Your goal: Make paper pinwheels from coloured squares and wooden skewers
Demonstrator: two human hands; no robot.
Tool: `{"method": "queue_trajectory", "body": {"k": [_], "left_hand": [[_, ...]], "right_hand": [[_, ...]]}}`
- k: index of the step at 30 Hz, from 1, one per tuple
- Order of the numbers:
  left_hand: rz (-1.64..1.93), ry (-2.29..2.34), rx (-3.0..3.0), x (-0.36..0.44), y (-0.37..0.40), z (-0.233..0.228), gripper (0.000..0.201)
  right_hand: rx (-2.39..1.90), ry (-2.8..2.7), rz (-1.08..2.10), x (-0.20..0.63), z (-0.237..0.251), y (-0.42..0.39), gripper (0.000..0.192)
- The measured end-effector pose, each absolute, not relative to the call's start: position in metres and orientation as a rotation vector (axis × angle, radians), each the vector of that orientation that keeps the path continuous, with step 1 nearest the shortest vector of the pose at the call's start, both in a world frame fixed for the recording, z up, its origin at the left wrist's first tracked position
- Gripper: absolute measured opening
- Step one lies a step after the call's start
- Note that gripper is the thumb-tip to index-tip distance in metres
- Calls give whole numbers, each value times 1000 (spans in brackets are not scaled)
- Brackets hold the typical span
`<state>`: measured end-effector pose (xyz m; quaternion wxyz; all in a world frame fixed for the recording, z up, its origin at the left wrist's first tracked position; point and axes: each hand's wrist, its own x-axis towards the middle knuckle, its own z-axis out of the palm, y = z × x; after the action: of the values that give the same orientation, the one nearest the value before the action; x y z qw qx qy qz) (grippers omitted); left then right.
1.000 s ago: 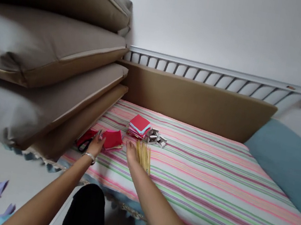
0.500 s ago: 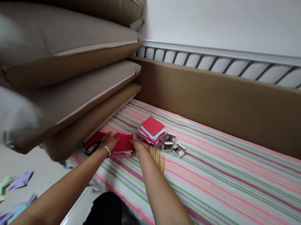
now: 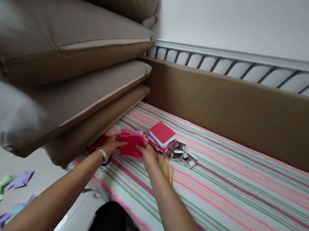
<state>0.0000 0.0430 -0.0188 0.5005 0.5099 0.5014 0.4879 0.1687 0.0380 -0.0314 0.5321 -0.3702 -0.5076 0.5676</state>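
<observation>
My left hand (image 3: 111, 144) and my right hand (image 3: 148, 154) both close on a small bundle of red paper squares (image 3: 131, 143), fingers pinching its opposite edges just above the striped bed (image 3: 234, 183); at two o'clock of the bundle sits a taller stack of coloured squares (image 3: 161, 136), with little grey boxes (image 3: 182, 155) beyond; thin wooden sticks (image 3: 167, 167) lie at four o'clock, just beside my right wrist; brown cushions (image 3: 64, 58) are piled at nine o'clock.
</observation>
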Motion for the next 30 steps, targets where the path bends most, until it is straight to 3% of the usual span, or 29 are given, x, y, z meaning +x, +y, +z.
{"method": "queue_trajectory", "body": {"k": [14, 21, 27, 30], "left_hand": [[1188, 1205, 1405, 10, 11, -35, 67], [1239, 1234, 1421, 25, -12, -33, 72], [1341, 1276, 1541, 16, -12, -30, 40], [1279, 1232, 1601, 10, -11, -27, 59]], "right_hand": [[-850, -1129, 1535, 190, -42, 4, 55], [-919, -1253, 1388, 188, -49, 1, 39], [-958, -1266, 1344, 192, -53, 1, 29], [-980, -1260, 1354, 197, -56, 1, 32]]}}
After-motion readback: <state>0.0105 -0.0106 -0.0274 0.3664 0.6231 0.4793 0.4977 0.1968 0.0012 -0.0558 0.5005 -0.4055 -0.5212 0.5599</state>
